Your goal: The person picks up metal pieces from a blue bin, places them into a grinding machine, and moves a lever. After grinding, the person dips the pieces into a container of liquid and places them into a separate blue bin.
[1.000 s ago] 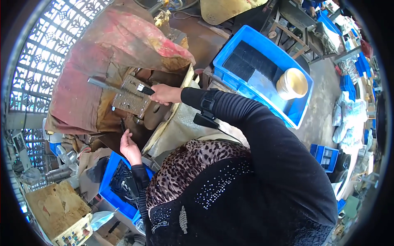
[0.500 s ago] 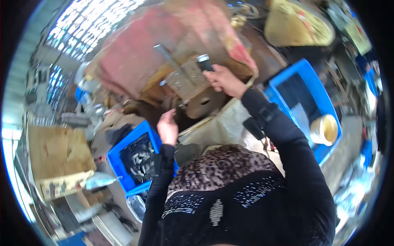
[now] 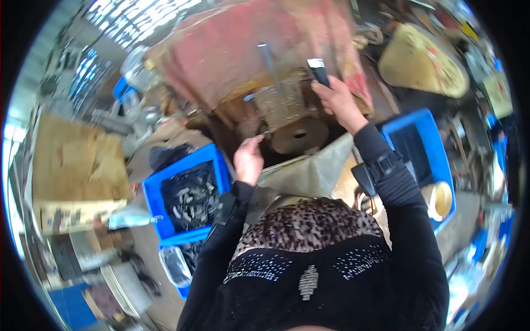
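Note:
My right hand is closed round a black-handled piece with a pale, shiny end, raised beside the machine; its exact kind is unclear. My left hand is at the machine's left front with thumb and fingers pinched together. Whatever small thing may be in that pinch is too blurred to make out. Between the hands sits a wet-looking metal block with an upright metal rod over it. In front of the block lies a round brown metal disc with a dark hole.
A red, stained cover rises behind the block. To the left stands a blue crate of dark metal-like pieces; to the right, another blue crate with a whitish tub. A pale cloth hangs before my lap.
My view has shifted, so machine, crates and hands all appear farther right. The left fingers look closer together. My right hand keeps hold of the black-handled piece.

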Tool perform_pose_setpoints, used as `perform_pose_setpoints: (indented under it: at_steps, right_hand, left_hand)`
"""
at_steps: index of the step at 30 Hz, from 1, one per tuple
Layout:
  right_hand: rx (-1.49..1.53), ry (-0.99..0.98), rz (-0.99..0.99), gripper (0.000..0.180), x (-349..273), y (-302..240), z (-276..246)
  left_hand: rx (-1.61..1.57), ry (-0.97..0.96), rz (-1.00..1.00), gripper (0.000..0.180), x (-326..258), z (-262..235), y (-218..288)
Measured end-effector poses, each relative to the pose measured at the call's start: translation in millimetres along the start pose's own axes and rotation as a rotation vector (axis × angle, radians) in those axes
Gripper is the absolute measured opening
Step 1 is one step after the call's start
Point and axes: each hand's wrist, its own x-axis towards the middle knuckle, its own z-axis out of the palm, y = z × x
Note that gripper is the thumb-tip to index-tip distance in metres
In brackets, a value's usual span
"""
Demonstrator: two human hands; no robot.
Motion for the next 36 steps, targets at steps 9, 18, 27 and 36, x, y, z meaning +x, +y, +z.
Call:
perform_pose_setpoints:
  at_steps: [9,18,27,36]
  right_hand:
    - [0.302,-0.081,0.175,0.014,-100.8,17.4,-93.7]
    - [0.366,-0.310,0.164,0.013,-154.5,39.2,-163.8]
    - [0.111,0.011,0.027,0.014,-227.0,67.4,-300.5]
    - [0.014,0.168,0.168,0.017,-281.4,86.9,-357.7]
  left_hand:
    - [-0.399,-0.291,-0.003,0.031,36.7,27.7,81.9]
    - [-1.033,-0.857,-0.257,0.028,48.0,124.1,224.7]
    - [-1.090,-0.845,-0.223,0.026,27.4,232.9,330.4]
    - [-1.038,-1.036,-0.303,0.023,-4.9,297.7,381.5]
